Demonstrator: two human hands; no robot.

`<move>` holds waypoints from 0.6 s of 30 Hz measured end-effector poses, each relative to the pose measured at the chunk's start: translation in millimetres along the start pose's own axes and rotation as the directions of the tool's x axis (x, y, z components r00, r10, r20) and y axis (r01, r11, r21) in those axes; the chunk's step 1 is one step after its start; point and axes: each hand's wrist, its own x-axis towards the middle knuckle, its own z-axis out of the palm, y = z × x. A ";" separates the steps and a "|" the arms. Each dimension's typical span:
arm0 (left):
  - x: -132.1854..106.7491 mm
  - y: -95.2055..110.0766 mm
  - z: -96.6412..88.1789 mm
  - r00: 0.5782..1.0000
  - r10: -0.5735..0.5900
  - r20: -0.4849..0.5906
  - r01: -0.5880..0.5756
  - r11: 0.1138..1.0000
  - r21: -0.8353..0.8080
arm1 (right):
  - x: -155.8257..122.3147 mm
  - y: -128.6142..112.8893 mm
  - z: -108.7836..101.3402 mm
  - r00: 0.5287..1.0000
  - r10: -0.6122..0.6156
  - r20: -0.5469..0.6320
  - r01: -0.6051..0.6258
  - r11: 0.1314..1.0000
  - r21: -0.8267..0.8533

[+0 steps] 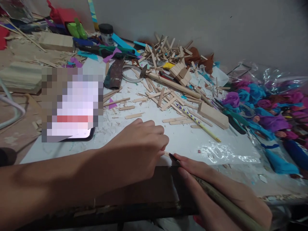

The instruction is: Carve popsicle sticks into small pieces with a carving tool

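Handicraft workspace, cluttered; can't tell if inside a home. Cues: glossy white sheet (185, 136) as work surface, heaped thin flat pale wooden sticks (166, 53), chunky pale wooden block (213, 115), dark-green-handled hand tool (237, 123), blue-pink-purple paper-like flowers (255, 93), plain grey wall (192, 19).

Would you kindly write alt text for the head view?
The right hand holds a long-handled tool, its dark tip at a small wooden piece pinched by the left hand. Beyond, craft sticks, a hammer and a wooden block lie on a white surface.
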 end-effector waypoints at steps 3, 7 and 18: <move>0.7 0.7 -1.2 1.000 -0.001 0.021 0.000 1.000 0.016 | 0.7 1.0 0.1 0.999 0.018 -0.040 -0.017 0.999 0.046; 0.4 -0.3 -0.6 1.000 0.015 0.018 -0.015 1.000 0.012 | 3.7 2.4 -3.4 0.998 0.059 0.036 -0.060 0.998 0.028; 1.1 0.4 0.0 1.000 0.019 0.001 -0.019 1.000 0.012 | 2.1 1.7 -0.2 0.997 0.070 0.029 -0.071 0.996 0.055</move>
